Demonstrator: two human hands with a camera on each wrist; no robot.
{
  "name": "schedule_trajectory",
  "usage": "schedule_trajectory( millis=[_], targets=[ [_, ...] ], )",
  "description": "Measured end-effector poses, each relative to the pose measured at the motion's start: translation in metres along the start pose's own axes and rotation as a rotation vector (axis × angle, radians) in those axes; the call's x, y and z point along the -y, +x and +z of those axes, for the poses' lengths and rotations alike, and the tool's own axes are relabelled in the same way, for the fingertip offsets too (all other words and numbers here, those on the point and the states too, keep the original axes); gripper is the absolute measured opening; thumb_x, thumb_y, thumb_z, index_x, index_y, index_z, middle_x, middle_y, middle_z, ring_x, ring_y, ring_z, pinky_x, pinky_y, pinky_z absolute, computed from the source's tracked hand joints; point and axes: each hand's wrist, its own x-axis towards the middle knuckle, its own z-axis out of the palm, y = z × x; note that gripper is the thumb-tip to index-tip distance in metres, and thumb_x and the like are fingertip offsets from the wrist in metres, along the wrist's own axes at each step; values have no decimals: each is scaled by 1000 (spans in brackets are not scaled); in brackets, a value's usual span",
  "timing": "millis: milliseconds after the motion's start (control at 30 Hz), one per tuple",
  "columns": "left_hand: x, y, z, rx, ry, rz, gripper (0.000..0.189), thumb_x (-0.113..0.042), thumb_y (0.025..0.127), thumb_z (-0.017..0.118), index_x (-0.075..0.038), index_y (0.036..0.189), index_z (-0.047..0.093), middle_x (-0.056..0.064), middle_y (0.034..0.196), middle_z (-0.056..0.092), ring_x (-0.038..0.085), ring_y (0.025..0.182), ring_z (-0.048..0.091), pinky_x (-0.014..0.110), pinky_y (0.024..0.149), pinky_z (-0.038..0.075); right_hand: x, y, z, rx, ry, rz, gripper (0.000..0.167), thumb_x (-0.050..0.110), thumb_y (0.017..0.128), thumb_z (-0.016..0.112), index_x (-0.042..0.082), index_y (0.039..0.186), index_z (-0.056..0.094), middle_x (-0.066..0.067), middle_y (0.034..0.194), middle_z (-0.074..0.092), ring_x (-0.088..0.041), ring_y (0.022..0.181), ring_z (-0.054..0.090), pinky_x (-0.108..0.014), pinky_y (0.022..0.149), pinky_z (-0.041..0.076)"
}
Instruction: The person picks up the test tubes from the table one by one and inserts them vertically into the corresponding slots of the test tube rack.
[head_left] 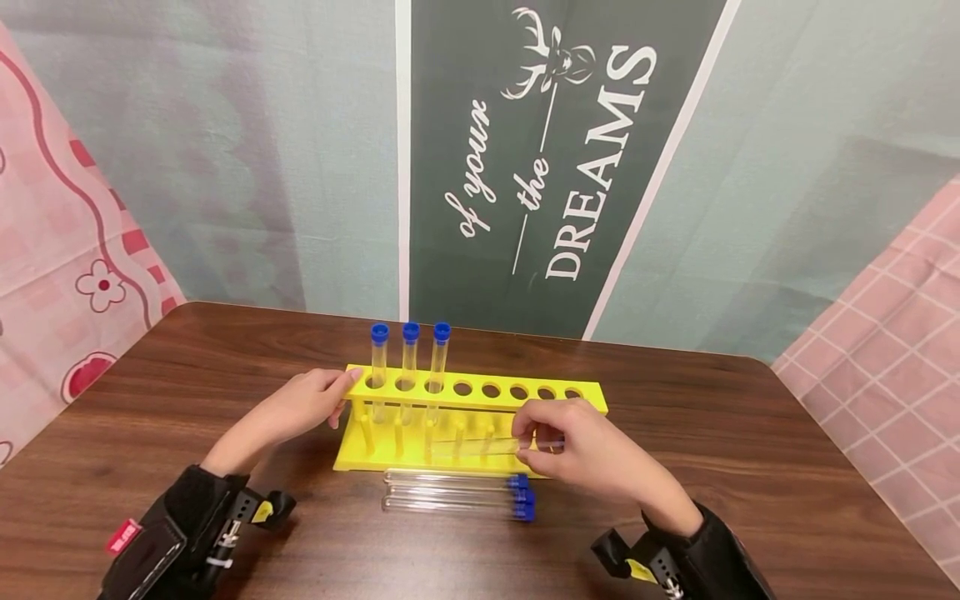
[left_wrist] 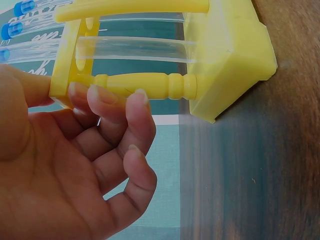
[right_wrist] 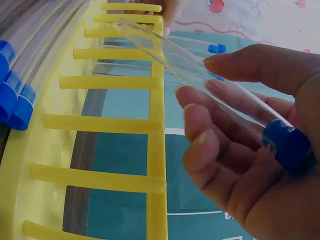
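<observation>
A yellow test tube rack (head_left: 477, 389) stands on the table, with three blue-capped clear test tubes (head_left: 409, 352) upright in its leftmost holes. My left hand (head_left: 307, 402) grips the rack's left end, thumb at the top plate and fingers curled beside the end post (left_wrist: 145, 86). In front of the rack, my right hand (head_left: 581, 442) pinches another test tube (right_wrist: 172, 62) between thumb and fingers. That tube lies nearly level in the head view, its clear rounded end pointing left. Its blue cap (right_wrist: 286, 145) sits near the palm in the right wrist view.
Three more capped test tubes (head_left: 450, 492) lie side by side before the rack, caps to the right. Brown wooden table (head_left: 337, 542) extends around them. A printed curtain (head_left: 322, 167) hangs behind the table, and pink cloth (head_left: 900, 375) hangs at the sides.
</observation>
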Motion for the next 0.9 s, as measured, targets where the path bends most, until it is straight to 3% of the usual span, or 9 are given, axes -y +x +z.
schedule_trajectory(
  millis=[467, 700, 900],
  targets=[
    [0, 0, -2, 12, -4, 4, 49, -39, 99, 31, -4, 71, 49, 7, 59, 50, 17, 52, 36, 29, 52, 30, -5, -1, -3, -62, 30, -106, 26, -9, 71, 61, 13, 84, 56, 4, 70, 49, -7, 60, 45, -21, 55, 41],
    [0, 0, -1, 12, -8, 12, 47, -38, 100, 31, -4, 72, 49, 7, 59, 49, 17, 52, 37, 30, 52, 30, -4, -2, -6, -68, 109, -38, 19, -6, 77, 64, 8, 87, 58, -3, 82, 58, -10, 69, 52, -25, 62, 48],
    [0, 0, -2, 14, -12, 18, 47, -37, 100, 31, -3, 73, 50, 6, 59, 49, 17, 52, 37, 29, 52, 30, -2, -2, -7, -144, 118, -15, 22, -4, 76, 69, 8, 90, 57, -1, 85, 60, -9, 70, 55, -24, 64, 49]
  ],
)
